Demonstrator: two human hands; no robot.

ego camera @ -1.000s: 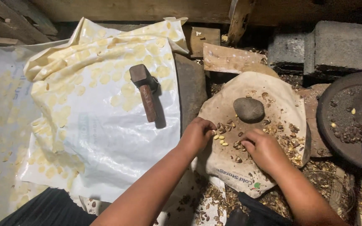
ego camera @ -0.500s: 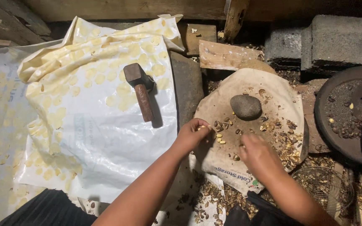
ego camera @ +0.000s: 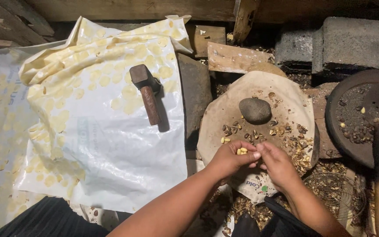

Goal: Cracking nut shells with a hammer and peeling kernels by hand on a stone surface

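A left hand [ego camera: 231, 159] lies cupped, palm up, with a few pale kernels [ego camera: 242, 151] in its hollow, while the right hand [ego camera: 278, 163] meets it, fingertips pinched together at the left thumb over those kernels. Both hands hover above the near edge of a round, paper-covered slab [ego camera: 286, 103]. The kernels look small, light, hard and apt to roll, best picked with fingertips or scooped into a palm; their exact number in the hand cannot be told. Two more pale kernels [ego camera: 225, 140] lie on the slab just left of the hands, amid scattered brown shell bits [ego camera: 297, 145]. One grey stone [ego camera: 255, 109] sits near the slab's middle, heavy by the look of it and fit for a full grip. To the left, one hammer [ego camera: 147, 92] with a wooden handle rests on a white and yellow plastic sheet [ego camera: 101, 145], well apart from the hands. One dark round pan [ego camera: 343, 136] stands at right, one wire basket [ego camera: 334, 195] below it, and two grey blocks [ego camera: 356, 41] behind.
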